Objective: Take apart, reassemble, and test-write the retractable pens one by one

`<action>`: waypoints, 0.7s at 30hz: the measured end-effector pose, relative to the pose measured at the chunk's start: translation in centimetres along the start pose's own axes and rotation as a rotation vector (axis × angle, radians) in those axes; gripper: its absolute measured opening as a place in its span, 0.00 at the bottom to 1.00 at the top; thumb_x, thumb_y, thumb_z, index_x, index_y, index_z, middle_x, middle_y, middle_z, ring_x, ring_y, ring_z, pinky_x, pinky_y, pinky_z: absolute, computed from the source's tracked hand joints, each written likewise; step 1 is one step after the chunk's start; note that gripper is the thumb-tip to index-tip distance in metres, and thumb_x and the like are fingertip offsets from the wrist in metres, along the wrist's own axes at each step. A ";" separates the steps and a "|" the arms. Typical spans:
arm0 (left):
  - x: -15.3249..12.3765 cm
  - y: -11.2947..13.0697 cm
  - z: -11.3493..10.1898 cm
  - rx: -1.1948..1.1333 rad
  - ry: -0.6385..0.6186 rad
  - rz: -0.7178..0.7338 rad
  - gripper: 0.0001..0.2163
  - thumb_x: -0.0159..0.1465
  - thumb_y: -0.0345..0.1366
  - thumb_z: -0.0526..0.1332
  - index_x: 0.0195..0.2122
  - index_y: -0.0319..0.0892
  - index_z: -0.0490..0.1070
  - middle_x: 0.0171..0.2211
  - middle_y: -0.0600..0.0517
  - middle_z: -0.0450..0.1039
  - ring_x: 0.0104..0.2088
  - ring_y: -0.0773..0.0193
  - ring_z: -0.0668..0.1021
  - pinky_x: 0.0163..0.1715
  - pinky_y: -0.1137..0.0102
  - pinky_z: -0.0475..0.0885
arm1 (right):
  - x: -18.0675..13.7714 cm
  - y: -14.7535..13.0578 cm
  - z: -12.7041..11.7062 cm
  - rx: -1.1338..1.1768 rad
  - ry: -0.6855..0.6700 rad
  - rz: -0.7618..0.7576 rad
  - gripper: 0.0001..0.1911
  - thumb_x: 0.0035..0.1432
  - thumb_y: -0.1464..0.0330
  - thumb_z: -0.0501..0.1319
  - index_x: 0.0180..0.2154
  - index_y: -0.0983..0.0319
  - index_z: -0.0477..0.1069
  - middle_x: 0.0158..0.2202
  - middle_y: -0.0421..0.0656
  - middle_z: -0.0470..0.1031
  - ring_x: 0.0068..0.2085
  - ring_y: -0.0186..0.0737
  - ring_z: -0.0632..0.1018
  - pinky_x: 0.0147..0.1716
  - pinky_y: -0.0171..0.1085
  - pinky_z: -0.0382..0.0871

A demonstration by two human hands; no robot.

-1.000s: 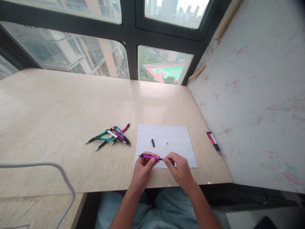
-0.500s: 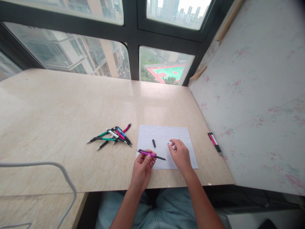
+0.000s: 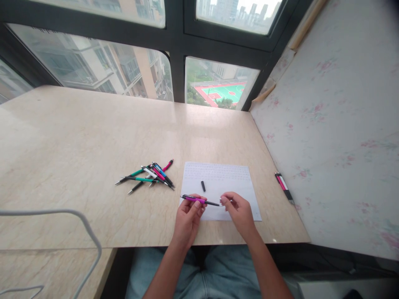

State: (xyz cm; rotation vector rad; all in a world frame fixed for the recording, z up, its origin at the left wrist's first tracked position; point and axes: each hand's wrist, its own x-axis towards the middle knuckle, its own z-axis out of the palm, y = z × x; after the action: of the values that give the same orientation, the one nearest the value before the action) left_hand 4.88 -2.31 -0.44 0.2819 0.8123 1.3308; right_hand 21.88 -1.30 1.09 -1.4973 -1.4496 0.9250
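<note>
My left hand [image 3: 188, 218] is closed on a purple pen [image 3: 193, 199] with its thin black refill sticking out to the right. My right hand [image 3: 238, 211] pinches something tiny at the refill's tip; I cannot make it out. Both hands hover over the near edge of a white sheet of paper [image 3: 222, 178]. A small black pen part [image 3: 203, 186] lies on the sheet just beyond the pen.
A pile of several coloured pens [image 3: 149, 176] lies left of the sheet on the beige marble table [image 3: 93, 137]. Two pens [image 3: 283, 187] rest at the table's right edge by the floral wall. A white wire frame [image 3: 77, 226] sits at the near left.
My right hand reached out to a small piece on the paper, took it, and came back to the refill tip. The left hand kept holding the purple pen.
</note>
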 end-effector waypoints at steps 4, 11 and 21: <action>0.0 0.0 0.0 0.016 0.009 0.016 0.09 0.56 0.32 0.69 0.38 0.40 0.76 0.36 0.49 0.79 0.35 0.68 0.79 0.40 0.73 0.72 | -1.5 -0.7 -0.5 0.107 0.008 0.036 0.11 0.60 0.60 0.61 0.35 0.61 0.75 0.29 0.43 0.77 0.29 0.38 0.77 0.27 0.36 0.75; 0.1 -0.1 0.0 0.035 0.013 0.021 0.08 0.56 0.33 0.69 0.37 0.41 0.76 0.37 0.50 0.79 0.35 0.68 0.79 0.39 0.74 0.72 | -1.9 -1.3 -1.0 0.076 0.030 -0.018 0.10 0.60 0.62 0.61 0.35 0.60 0.76 0.32 0.44 0.77 0.32 0.40 0.77 0.30 0.37 0.75; 0.0 0.0 0.1 0.031 0.012 0.024 0.08 0.56 0.32 0.69 0.37 0.40 0.76 0.36 0.50 0.79 0.34 0.69 0.79 0.38 0.74 0.72 | -2.0 -1.5 -1.0 0.053 0.046 -0.028 0.09 0.60 0.62 0.61 0.35 0.60 0.76 0.33 0.44 0.77 0.32 0.40 0.77 0.31 0.37 0.75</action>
State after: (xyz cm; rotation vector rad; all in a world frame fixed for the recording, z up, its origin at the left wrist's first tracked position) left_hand 4.93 -2.25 -0.38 0.3087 0.8424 1.3442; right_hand 22.13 -3.44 2.80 -1.4473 -1.3988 0.8994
